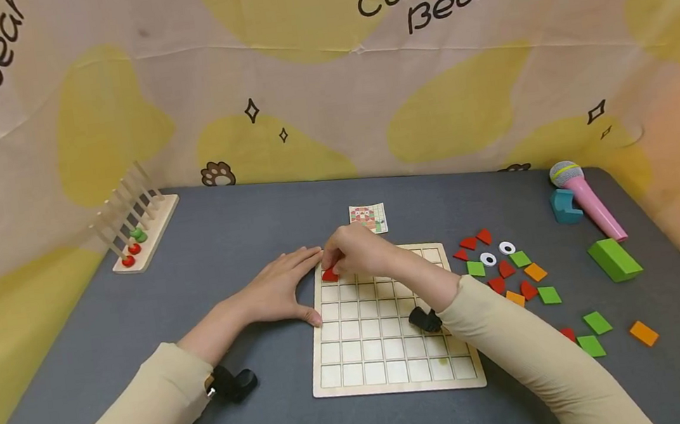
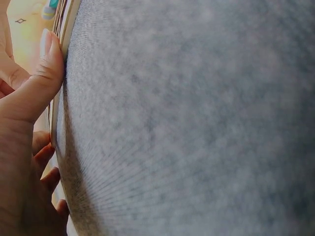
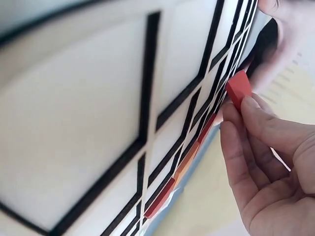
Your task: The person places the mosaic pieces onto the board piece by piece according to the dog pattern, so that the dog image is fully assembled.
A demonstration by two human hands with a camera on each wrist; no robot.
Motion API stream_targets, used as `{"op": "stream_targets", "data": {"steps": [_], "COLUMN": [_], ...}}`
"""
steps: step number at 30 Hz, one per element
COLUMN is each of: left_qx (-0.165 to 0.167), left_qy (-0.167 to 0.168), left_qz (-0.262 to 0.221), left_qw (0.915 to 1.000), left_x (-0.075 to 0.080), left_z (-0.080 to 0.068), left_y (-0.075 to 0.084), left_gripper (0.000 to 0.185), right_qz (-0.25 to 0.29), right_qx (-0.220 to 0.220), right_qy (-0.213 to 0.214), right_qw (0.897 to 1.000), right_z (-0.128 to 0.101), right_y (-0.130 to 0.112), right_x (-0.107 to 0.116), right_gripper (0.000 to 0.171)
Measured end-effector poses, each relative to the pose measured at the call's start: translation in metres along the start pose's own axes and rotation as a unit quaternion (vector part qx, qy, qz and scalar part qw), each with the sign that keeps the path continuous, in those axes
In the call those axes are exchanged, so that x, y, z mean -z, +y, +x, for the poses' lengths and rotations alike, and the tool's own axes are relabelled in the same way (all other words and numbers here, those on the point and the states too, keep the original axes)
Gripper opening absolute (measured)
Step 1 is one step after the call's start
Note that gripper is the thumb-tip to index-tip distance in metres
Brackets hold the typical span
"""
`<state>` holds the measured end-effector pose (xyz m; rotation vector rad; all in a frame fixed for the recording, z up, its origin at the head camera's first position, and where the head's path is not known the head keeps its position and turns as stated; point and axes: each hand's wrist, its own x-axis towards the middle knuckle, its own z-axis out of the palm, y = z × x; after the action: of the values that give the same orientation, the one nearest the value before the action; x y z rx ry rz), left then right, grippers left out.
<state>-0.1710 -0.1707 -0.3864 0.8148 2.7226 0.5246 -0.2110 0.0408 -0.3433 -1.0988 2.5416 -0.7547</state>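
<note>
- Peg rack (image 1: 137,231): stands at the far left of the grey table (image 1: 239,224), carrying red and green beads on its nearer pegs.
- Left hand (image 1: 276,287): lies flat on the table with fingers straight, pressed against the left edge of the grid board (image 1: 397,364). The left wrist view shows the thumb (image 2: 47,73) touching the board's wooden rim.
- Grid board: a wooden tray of white squares, lying flat at the table centre, between the two forearms.
- Red piece (image 1: 329,276): sits at the top-left corner cell of the board, pinched by the right hand. In the right wrist view the red piece (image 3: 239,87) is held at the fingertips (image 3: 251,105), just at the board surface.
- Right hand (image 1: 358,252): fingers curled, gripping the red piece over the board's upper-left corner.
- Pattern card (image 1: 368,218): lies just beyond the board's far edge.
- Loose pieces (image 1: 512,268): red, green and orange shapes plus two eye discs, scattered right of the board.
- Green block (image 1: 615,259): lies farther right, apart from the scatter.
- Toy microphone (image 1: 587,199): pink, lying at the far right beside a teal holder (image 1: 565,205).
</note>
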Motion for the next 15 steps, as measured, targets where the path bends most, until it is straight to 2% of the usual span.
{"op": "stream_targets", "data": {"steps": [15], "left_qx": [-0.008], "left_qy": [0.006], "left_qz": [-0.010], "left_qw": [0.9999], "left_x": [0.0009], "left_z": [-0.0013], "left_y": [0.0019], "left_gripper": [0.117], "right_qz": [-0.043], "right_qx": [0.010], "right_qy": [-0.001], "right_qw": [0.999], "right_z": [0.0011], "right_y": [0.0009], "right_x": [-0.0085], "right_gripper": [0.011]}}
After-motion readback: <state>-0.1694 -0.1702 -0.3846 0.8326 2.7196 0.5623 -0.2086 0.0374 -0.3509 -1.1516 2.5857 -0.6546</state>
